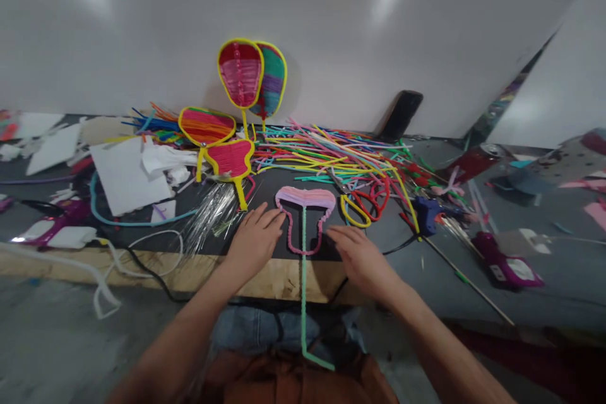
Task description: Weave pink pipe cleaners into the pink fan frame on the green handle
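Observation:
A pipe-cleaner fan frame (319, 241) lies at the table's front edge, its top filled with pink and lilac rows. A mint-green pipe cleaner (303, 290) runs down its middle, overhangs the edge and bends to the right at its lower end. My left hand (255, 237) rests beside the frame's left side, fingers stretched out, fingertips close to the pink edge; I cannot tell if they touch. On the other side is my right hand (362, 259), its fingers extended toward the frame's right edge. Neither hand appears to grip anything.
Finished yellow-rimmed fans (240, 72) lean against the white panel (331, 25). Loose pipe cleaners (326, 148) spread behind the frame, near yellow-handled scissors (355, 211) and red-handled ones. Silver tinsel strands (213, 214) lie left; a phone (401, 115) and purple glue gun (509, 265) are right.

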`<state>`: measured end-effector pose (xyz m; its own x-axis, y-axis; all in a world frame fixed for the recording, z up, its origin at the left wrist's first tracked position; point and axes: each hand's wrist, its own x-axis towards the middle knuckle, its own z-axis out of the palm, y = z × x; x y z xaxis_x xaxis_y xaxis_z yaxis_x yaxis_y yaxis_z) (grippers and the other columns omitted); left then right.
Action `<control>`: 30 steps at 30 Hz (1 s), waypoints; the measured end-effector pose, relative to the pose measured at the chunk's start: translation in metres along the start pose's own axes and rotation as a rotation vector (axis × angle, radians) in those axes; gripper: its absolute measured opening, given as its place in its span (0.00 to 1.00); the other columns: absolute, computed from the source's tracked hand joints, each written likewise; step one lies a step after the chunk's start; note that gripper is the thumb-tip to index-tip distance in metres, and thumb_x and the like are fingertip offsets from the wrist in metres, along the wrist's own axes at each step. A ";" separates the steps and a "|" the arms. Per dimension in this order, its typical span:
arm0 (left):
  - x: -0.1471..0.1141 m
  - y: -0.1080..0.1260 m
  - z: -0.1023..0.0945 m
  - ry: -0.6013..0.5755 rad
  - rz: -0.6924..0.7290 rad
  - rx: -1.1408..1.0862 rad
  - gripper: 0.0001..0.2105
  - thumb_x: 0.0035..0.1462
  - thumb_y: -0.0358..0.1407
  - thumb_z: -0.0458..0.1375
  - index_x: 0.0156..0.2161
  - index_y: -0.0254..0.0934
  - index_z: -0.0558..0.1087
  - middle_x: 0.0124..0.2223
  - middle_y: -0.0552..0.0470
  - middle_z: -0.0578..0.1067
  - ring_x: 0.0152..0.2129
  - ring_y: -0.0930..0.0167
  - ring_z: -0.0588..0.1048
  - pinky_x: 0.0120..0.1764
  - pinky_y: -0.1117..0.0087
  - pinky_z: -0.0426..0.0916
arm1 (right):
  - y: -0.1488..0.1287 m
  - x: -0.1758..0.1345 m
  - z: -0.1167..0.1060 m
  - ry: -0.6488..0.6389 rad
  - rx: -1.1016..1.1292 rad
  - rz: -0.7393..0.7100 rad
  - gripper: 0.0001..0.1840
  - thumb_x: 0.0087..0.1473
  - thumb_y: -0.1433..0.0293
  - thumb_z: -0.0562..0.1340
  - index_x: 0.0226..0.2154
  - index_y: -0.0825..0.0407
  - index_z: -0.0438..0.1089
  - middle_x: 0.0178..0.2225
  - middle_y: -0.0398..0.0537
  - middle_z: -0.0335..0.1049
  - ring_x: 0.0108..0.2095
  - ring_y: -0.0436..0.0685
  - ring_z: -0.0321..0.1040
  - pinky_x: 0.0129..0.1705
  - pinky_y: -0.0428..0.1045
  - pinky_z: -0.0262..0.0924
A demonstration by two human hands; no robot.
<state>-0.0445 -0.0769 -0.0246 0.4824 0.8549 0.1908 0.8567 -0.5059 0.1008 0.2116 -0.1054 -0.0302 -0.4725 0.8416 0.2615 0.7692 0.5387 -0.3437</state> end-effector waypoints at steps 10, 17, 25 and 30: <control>0.014 -0.001 0.007 -0.113 0.066 0.046 0.20 0.60 0.41 0.50 0.56 0.39 0.65 0.58 0.47 0.66 0.57 0.58 0.60 0.55 0.49 0.55 | -0.039 0.018 0.034 -0.145 -0.091 -0.065 0.26 0.58 0.67 0.54 0.57 0.62 0.58 0.60 0.60 0.55 0.62 0.61 0.46 0.61 0.58 0.49; 0.015 -0.005 0.006 -0.151 0.089 -0.060 0.21 0.60 0.40 0.49 0.56 0.34 0.64 0.59 0.45 0.65 0.58 0.60 0.59 0.57 0.55 0.55 | -0.041 0.020 0.039 -0.169 -0.116 -0.045 0.26 0.58 0.65 0.55 0.55 0.62 0.61 0.59 0.60 0.56 0.61 0.62 0.50 0.61 0.58 0.48; 0.014 -0.014 0.006 -0.153 0.106 -0.183 0.21 0.59 0.38 0.49 0.57 0.33 0.62 0.60 0.42 0.64 0.59 0.62 0.57 0.57 0.58 0.56 | -0.042 0.018 0.042 -0.143 -0.084 -0.029 0.26 0.57 0.65 0.56 0.55 0.62 0.61 0.59 0.61 0.56 0.61 0.63 0.50 0.60 0.59 0.50; 0.017 -0.019 0.000 -0.040 -0.036 -0.213 0.17 0.62 0.33 0.44 0.53 0.34 0.65 0.52 0.43 0.69 0.50 0.68 0.67 0.52 0.63 0.64 | -0.042 0.017 0.042 -0.118 -0.071 -0.029 0.25 0.56 0.66 0.57 0.54 0.61 0.62 0.59 0.61 0.57 0.61 0.63 0.50 0.60 0.59 0.50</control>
<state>-0.0525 -0.0525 -0.0231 0.4624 0.8748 0.1444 0.8179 -0.4837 0.3114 0.1528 -0.1119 -0.0491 -0.5389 0.8268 0.1613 0.7812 0.5621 -0.2715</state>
